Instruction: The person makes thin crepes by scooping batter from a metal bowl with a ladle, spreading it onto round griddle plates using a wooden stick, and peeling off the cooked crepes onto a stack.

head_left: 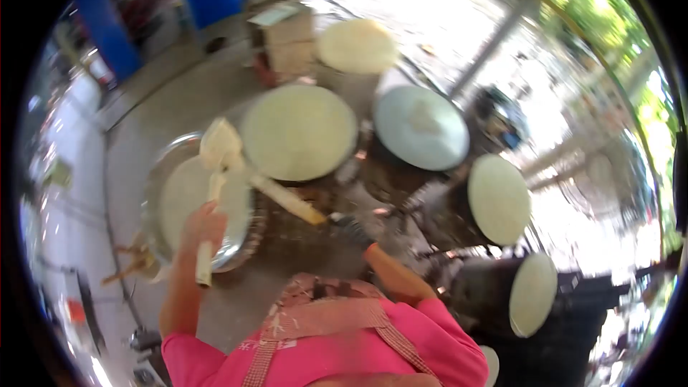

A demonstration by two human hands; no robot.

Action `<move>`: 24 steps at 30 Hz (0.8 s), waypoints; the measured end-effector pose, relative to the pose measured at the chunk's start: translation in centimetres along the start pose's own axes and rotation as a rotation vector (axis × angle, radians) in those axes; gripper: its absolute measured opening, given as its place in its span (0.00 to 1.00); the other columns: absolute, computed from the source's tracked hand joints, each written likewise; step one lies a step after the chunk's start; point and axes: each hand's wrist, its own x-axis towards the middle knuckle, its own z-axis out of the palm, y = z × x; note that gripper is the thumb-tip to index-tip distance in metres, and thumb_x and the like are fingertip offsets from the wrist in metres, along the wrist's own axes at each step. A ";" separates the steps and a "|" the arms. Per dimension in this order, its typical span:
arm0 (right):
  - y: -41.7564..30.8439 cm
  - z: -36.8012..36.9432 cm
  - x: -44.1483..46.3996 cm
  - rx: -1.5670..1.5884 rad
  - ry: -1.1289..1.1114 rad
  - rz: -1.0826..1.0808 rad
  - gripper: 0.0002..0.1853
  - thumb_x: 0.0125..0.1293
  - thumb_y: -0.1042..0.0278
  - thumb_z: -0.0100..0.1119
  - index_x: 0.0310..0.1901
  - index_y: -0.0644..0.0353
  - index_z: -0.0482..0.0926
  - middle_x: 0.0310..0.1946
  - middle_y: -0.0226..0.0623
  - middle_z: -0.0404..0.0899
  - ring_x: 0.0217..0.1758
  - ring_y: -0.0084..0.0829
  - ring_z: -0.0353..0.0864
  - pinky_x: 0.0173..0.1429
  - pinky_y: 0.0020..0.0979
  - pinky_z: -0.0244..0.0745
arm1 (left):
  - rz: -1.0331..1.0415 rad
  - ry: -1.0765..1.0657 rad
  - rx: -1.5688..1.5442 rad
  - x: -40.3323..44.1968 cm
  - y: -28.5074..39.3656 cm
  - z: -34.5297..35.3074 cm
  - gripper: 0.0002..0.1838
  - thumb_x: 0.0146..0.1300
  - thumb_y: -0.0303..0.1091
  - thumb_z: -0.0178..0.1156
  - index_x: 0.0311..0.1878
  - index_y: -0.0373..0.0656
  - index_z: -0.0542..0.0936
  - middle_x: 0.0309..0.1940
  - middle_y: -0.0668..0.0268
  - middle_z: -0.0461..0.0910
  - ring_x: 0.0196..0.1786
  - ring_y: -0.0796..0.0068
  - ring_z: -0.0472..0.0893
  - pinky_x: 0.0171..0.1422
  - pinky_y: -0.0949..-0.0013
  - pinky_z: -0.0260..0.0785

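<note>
My left hand [206, 226] is wrapped round the pale handle of a ladle [221, 147], its broad whitish head pointing away from me. The ladle is above a wide metal basin [228, 261] of creamy, batter-like liquid [183, 201]. My right hand [352, 233], in a dark glove, is close to the yellowish end of a flat wooden stick [287, 199]. Blur hides its fingers and whether it touches the stick. The stick's far end is beside a large round pale-topped pot [299, 132] in front of me.
Round pale tops on dark bodies curve around to my right, among them a bluish one [421, 127] and an upright-looking disc [499, 199]. Behind stand a cardboard box [287, 46] and another pale round top [357, 45]. A slanting post [494, 43] rises at right.
</note>
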 end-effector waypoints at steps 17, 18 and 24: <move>24.6 -17.8 -20.3 0.205 0.514 0.961 0.14 0.59 0.58 0.50 0.42 0.57 0.76 0.33 0.49 0.77 0.33 0.46 0.76 0.36 0.39 0.70 | 0.061 -0.038 1.297 46.2 -16.6 16.5 0.22 0.59 0.30 0.50 0.56 0.55 0.58 0.15 0.74 0.56 0.10 0.86 0.54 0.10 0.79 0.47; 24.6 -19.3 -17.6 0.129 0.462 0.880 0.15 0.59 0.58 0.48 0.43 0.56 0.75 0.33 0.50 0.76 0.33 0.47 0.76 0.37 0.41 0.70 | 0.164 0.036 1.438 48.9 -16.7 17.2 0.24 0.58 0.31 0.51 0.56 0.54 0.57 0.15 0.73 0.57 0.10 0.84 0.54 0.09 0.77 0.47; 32.8 -11.9 -7.8 0.083 0.310 0.878 0.17 0.56 0.59 0.48 0.45 0.54 0.75 0.23 0.49 0.76 0.29 0.40 0.78 0.37 0.39 0.71 | 0.734 0.166 2.011 67.4 -11.5 11.3 0.35 0.54 0.27 0.48 0.66 0.61 0.52 0.21 0.58 0.71 0.19 0.66 0.72 0.21 0.63 0.65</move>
